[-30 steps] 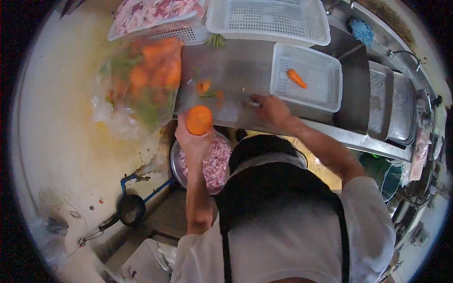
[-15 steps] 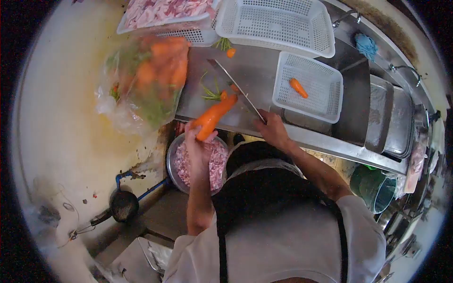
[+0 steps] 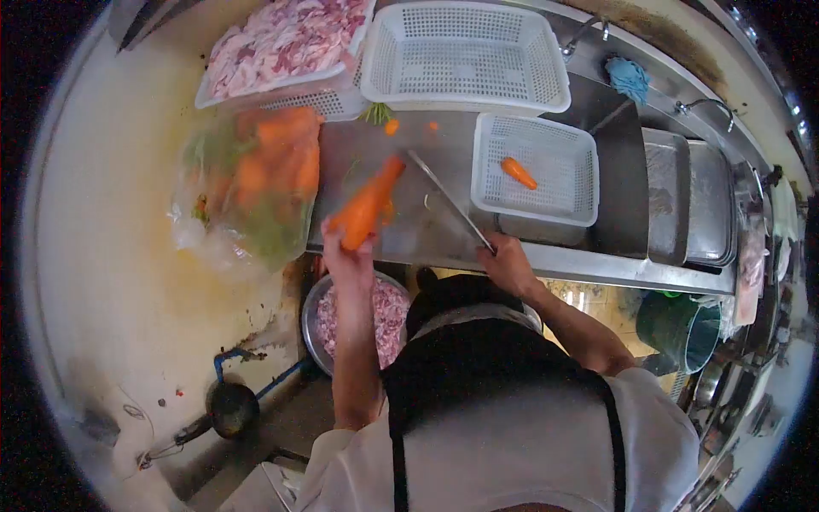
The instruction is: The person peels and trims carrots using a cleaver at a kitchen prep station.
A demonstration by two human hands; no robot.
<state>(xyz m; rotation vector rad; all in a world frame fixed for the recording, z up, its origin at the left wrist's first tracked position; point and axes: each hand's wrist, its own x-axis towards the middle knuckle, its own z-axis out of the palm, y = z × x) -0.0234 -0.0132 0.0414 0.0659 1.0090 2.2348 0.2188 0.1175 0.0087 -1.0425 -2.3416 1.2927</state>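
My left hand (image 3: 348, 260) is wrapped round the thick end of a large carrot (image 3: 368, 205), which is held over the steel counter and somewhat blurred. Its narrow end points away from me, close to the tip of a long knife (image 3: 450, 200). The knife's handle is in my closed right hand (image 3: 510, 264), with the blade slanting up and left. On the counter beyond lie a cut carrot top (image 3: 392, 126) with green stems and a small orange piece (image 3: 433, 126). A smaller carrot (image 3: 519, 173) rests in the small white basket (image 3: 583, 203).
A plastic bag of carrots (image 3: 264, 179) lies at the left. Behind stand a white basket of raw meat (image 3: 286, 43) and a large white basket (image 3: 465, 51). Below the counter edge is a metal bowl of chopped meat (image 3: 388, 316). Metal trays (image 3: 708, 200) sit at the right.
The carrot has turned more upright, and its narrow end is blurred by motion. The knife is still in my right hand. The whole view has shifted a little.
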